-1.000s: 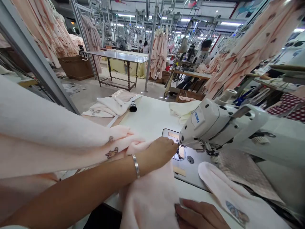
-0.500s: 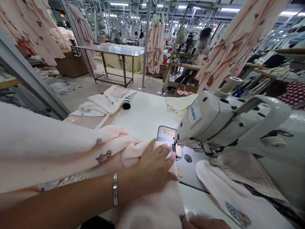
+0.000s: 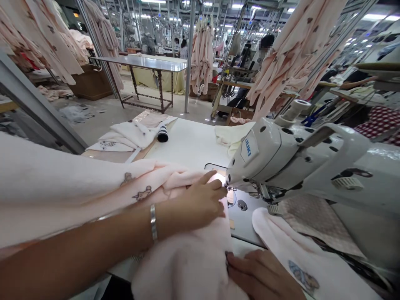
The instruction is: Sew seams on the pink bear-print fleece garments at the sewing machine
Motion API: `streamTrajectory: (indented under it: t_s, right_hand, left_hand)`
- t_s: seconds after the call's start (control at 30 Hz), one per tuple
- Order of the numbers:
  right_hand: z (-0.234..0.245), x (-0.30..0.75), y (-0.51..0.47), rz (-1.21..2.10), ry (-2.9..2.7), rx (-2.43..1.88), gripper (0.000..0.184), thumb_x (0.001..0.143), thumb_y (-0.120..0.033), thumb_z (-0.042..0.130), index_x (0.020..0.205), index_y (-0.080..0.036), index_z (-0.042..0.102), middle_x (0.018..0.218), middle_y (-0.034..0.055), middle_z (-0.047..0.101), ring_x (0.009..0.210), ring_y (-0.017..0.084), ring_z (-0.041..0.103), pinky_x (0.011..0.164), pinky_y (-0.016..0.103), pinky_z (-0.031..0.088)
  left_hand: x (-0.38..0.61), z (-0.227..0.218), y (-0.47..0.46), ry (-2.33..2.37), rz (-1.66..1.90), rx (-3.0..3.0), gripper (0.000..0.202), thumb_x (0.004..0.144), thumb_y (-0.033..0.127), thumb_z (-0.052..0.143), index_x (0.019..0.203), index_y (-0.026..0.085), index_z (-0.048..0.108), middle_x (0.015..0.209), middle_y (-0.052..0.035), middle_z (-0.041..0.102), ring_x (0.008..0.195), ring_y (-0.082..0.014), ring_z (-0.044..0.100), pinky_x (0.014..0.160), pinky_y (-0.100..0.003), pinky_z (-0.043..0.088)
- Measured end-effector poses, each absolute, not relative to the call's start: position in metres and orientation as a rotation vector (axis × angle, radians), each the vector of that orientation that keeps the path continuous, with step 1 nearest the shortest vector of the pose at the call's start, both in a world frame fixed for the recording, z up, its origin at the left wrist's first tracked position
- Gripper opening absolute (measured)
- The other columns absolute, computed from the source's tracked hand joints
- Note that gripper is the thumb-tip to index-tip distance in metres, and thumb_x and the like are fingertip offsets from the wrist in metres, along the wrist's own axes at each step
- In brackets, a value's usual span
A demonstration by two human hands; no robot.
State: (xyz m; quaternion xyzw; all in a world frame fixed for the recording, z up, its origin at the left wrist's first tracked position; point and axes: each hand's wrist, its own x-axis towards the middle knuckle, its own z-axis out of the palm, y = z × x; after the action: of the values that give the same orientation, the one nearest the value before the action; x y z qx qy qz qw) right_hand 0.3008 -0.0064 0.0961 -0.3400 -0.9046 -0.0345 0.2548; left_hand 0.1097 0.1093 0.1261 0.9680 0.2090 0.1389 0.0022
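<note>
Nearest the camera, the right hand [image 3: 262, 275] lies at the table's front edge, its fingers closed on the near edge of the pink fleece fabric [image 3: 187, 258], apparently to keep it taut. Just beyond, the left hand [image 3: 195, 204], a bangle [image 3: 153, 223] on its wrist, presses flat with fingers spread on the fabric, fingertips right beside the needle area of the sewing machine [image 3: 281, 158], likely to steer the cloth under the foot. The rest of the fabric drapes off to the left over the white table [image 3: 187, 146]. Farther back lie folded pieces [image 3: 128, 135] and a small spool [image 3: 162, 134]; beyond hang pink garments [image 3: 203, 54].
</note>
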Motion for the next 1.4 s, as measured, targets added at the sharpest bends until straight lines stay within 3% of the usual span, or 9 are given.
streamTrajectory:
  t_s: [0.1,0.2,0.33,0.4,0.67,0.73,0.9,1.03,1.4]
  right_hand:
    - [0.095,0.294,-0.009,0.067,-2.343,-0.990,0.021,0.094,-0.021,0.041,0.095,-0.017,0.062,0.083,0.0029,0.068,0.075,0.014,0.057,0.068,0.026,0.047]
    - [0.087,0.289,-0.015,0.187,-2.255,-1.066,0.019,0.094,-0.021,0.041,0.087,-0.019,0.060,0.076,0.0012,0.063,0.072,0.014,0.054,0.067,0.026,0.044]
    - [0.085,0.291,-0.017,0.481,-2.169,-1.154,0.013,0.088,-0.019,0.052,0.076,-0.021,0.054,0.081,-0.0011,0.064,0.076,0.012,0.057,0.067,0.025,0.044]
    - [0.088,0.294,-0.016,0.606,-2.173,-1.170,0.005,0.086,-0.019,0.057,0.083,-0.022,0.057,0.088,-0.0013,0.065,0.082,0.012,0.059,0.071,0.025,0.046]
    - [0.096,0.293,-0.012,0.452,-2.279,-1.011,0.018,0.089,-0.015,0.052,0.103,-0.022,0.062,0.084,0.0008,0.063,0.075,0.011,0.054,0.065,0.023,0.043]
    - [0.095,0.289,-0.012,0.390,-2.272,-0.975,0.016,0.088,-0.014,0.050,0.097,-0.020,0.063,0.081,0.0015,0.062,0.073,0.012,0.052,0.064,0.025,0.041]
    - [0.099,0.283,-0.012,0.284,-2.210,-0.955,0.017,0.085,-0.007,0.045,0.083,-0.018,0.059,0.071,0.0007,0.057,0.069,0.013,0.046,0.064,0.027,0.036]
    - [0.100,0.280,-0.012,0.300,-2.222,-0.939,0.018,0.084,-0.007,0.044,0.089,-0.018,0.058,0.072,0.0008,0.058,0.069,0.013,0.047,0.063,0.027,0.036]
    - [0.090,0.284,-0.020,0.286,-2.361,-0.833,0.011,0.083,-0.012,0.045,0.083,-0.017,0.056,0.080,0.0053,0.058,0.076,0.017,0.050,0.067,0.033,0.039]
  left_hand:
    - [0.111,0.128,0.054,0.876,0.525,2.750,0.021,0.085,0.038,0.056,0.088,0.018,0.060,0.085,-0.0037,0.057,0.087,-0.0224,0.051,0.100,-0.047,0.035]
    - [0.112,0.111,0.004,0.986,0.767,2.555,0.051,0.081,0.049,0.056,0.117,0.013,0.048,0.095,-0.0070,0.058,0.087,-0.0239,0.054,0.098,-0.049,0.039]
    - [0.106,0.090,-0.017,1.052,0.853,2.393,0.012,0.085,0.015,0.048,0.094,0.018,0.054,0.089,-0.0033,0.058,0.085,-0.0191,0.054,0.102,-0.045,0.038]
    - [0.101,0.090,-0.015,0.991,0.887,2.374,0.019,0.083,0.005,0.041,0.084,0.019,0.054,0.083,-0.0010,0.057,0.081,-0.0160,0.053,0.103,-0.043,0.038]
    - [0.103,0.096,-0.019,0.943,1.037,2.445,0.020,0.085,0.006,0.043,0.085,0.021,0.056,0.080,-0.0009,0.054,0.078,-0.0143,0.053,0.102,-0.045,0.040]
    - [0.108,0.096,-0.024,0.981,1.051,2.437,0.012,0.086,0.014,0.048,0.094,0.020,0.054,0.089,-0.0035,0.055,0.087,-0.0175,0.054,0.103,-0.048,0.039]
    - [0.107,0.097,-0.017,1.093,0.909,2.564,0.044,0.087,0.017,0.045,0.129,0.012,0.034,0.119,-0.0136,0.049,0.115,-0.0281,0.046,0.104,-0.054,0.037]
    - [0.091,0.103,0.005,0.886,0.791,2.800,0.031,0.087,0.003,0.035,0.115,0.013,0.042,0.099,-0.0071,0.057,0.095,-0.0190,0.055,0.101,-0.045,0.042]
    - [0.081,0.111,0.010,0.413,0.582,3.167,0.012,0.088,0.011,0.044,0.098,0.015,0.049,0.082,-0.0024,0.059,0.073,-0.0157,0.056,0.089,-0.038,0.049]
